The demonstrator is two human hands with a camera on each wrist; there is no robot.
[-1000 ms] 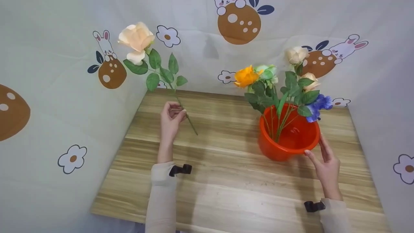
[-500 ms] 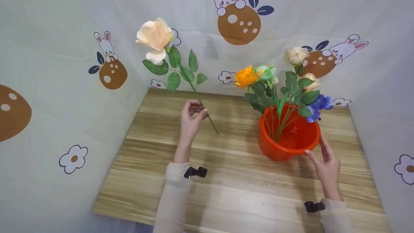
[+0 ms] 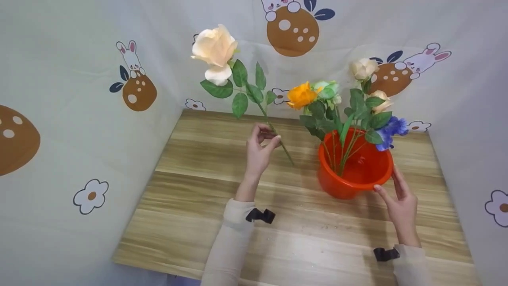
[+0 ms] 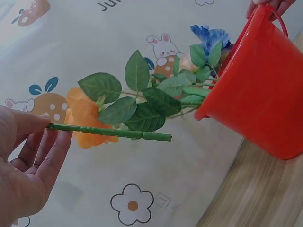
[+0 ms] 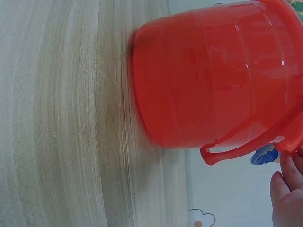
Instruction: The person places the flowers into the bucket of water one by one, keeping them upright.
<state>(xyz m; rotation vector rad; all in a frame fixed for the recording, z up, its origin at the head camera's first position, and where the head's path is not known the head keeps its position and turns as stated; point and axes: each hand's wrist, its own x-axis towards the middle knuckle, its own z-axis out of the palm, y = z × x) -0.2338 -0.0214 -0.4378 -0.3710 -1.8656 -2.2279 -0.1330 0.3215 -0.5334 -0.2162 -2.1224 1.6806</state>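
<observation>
Between thumb and fingers my left hand [image 3: 260,153] pinches the lower green stem of a pale peach artificial rose [image 3: 216,47]. The bloom leans up and left, and the bare stem end points down toward a red bucket [image 3: 337,186]. My right hand [image 3: 401,202] holds the bucket's right rim, thumb in front and fingers along the side. Inside the bucket stand an orange flower [image 3: 302,95], a pale green one [image 3: 327,89], cream and peach roses [image 3: 364,68] and a blue flower [image 3: 391,131]. In the left wrist view the held stem [image 4: 113,131] is apart from the bucket.
The bucket stands on a wood-grain table [image 3: 190,190], near its back right. A pale cloth [image 3: 234,95] printed with rabbits and flowers hangs behind and at the sides. The bucket's red handle [image 5: 251,146] hangs along its side.
My left hand has moved steadily right with the rose, bringing it closer to the bucket. My right hand, the bucket and the flowers in it have stayed in place.
</observation>
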